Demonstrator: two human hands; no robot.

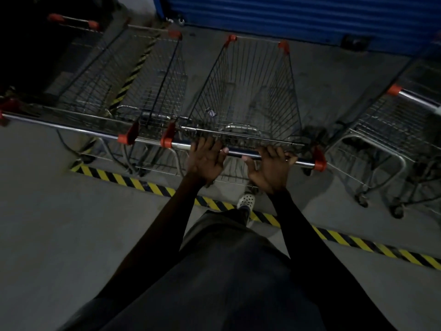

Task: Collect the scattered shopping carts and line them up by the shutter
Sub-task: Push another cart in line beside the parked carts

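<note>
Shopping cart [248, 91] faces the shutter [298, 17]; on its handle [239, 154] the left hand [205, 161] lies with fingers spread, and the right hand [269, 170] curls over it.

left cart [155, 91], right cart [391, 120] flanking, shutter [286, 15] ahead
</note>
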